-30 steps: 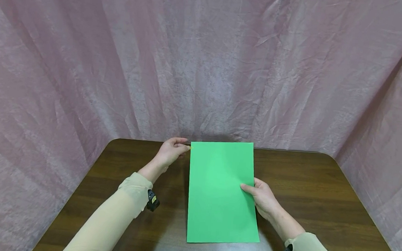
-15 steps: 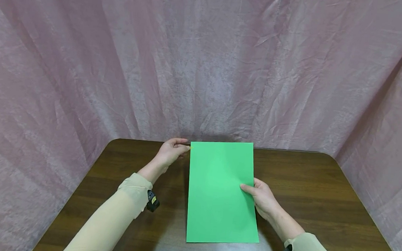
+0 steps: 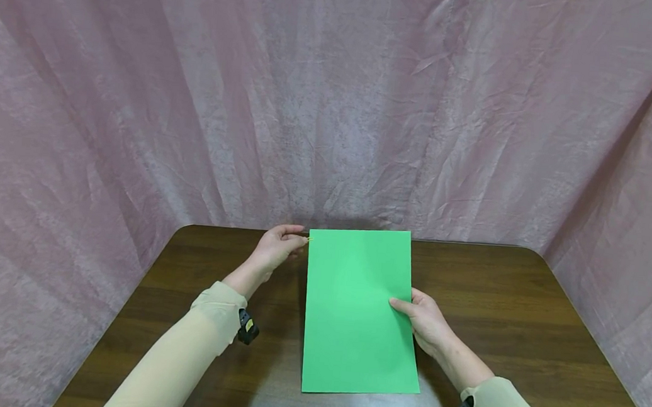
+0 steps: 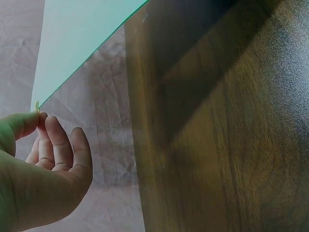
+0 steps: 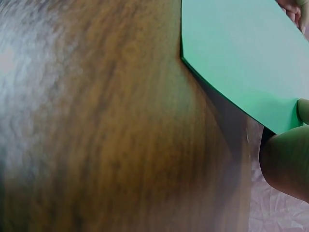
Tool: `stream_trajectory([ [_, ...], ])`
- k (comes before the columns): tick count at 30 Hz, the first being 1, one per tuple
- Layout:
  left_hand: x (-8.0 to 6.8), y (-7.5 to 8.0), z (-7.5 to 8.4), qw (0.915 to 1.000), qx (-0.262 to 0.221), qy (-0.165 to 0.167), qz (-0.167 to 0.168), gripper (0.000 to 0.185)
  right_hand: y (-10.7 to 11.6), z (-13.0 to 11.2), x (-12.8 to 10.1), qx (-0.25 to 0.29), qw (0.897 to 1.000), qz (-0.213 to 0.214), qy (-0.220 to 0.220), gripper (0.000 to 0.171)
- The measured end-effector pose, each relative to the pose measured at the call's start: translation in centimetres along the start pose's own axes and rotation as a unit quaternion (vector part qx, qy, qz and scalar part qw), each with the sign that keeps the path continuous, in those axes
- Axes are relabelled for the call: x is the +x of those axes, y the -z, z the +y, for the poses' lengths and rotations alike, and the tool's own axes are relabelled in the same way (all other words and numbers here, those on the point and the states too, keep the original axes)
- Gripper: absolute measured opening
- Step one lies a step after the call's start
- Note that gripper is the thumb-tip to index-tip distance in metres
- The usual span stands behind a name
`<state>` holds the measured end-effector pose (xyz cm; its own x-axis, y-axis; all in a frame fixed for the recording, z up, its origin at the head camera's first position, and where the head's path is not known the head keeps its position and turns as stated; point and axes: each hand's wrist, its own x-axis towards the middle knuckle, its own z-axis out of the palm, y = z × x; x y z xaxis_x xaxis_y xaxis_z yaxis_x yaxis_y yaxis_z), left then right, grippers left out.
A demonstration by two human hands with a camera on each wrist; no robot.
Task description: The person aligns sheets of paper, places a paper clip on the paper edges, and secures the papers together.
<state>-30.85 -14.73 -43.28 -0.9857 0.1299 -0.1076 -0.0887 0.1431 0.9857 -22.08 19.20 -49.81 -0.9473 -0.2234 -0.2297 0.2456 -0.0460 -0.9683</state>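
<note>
Head view: one green paper sheet (image 3: 359, 313), held above the middle of a dark wooden table (image 3: 522, 318), its long side running from the near edge toward the far edge. The right hand (image 3: 428, 324) grips the sheet's right edge, thumb on top, fingers hidden beneath. The left hand (image 3: 277, 245) pinches a small yellow clip (image 3: 309, 239) at the sheet's far left corner, thumb and forefinger closed on it. Cream sleeves (image 3: 191, 345) cover both forearms; a black wrist camera (image 3: 247, 326) sits at each cuff. A pink crumpled curtain (image 3: 333, 103) closes in the table on the far, left and right sides. Nothing stands between hands and sheet.

Left wrist view: the sheet's pale underside (image 4: 77, 43) is seen, raised off the table (image 4: 231, 145), casting a shadow on the wood. The fingers (image 4: 58, 145) are curled, with the clip (image 4: 37, 106) at thumb tip and sheet corner; the head view shows it only as a speck.

Right wrist view: the sheet's near corner (image 5: 241, 63) hangs clear of the table (image 5: 96, 135). Thumb (image 5: 303, 110) and palm clamp the edge; the remaining fingers are out of frame.
</note>
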Motion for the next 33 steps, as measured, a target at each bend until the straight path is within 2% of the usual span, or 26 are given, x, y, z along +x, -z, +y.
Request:
stream_trajectory([
  [13, -0.02, -0.02, 0.37, 1.0, -0.008, 0.004, 0.002, 0.046, -0.13, -0.16, -0.04, 0.001, 1.0, -0.001, 0.001, 0.048],
  [33, -0.17, -0.03, 0.51, 0.9998, -0.013, 0.015, 0.009, 0.037, -0.18, -0.19, -0.09, -0.005, 1.0, -0.008, 0.004, 0.048],
])
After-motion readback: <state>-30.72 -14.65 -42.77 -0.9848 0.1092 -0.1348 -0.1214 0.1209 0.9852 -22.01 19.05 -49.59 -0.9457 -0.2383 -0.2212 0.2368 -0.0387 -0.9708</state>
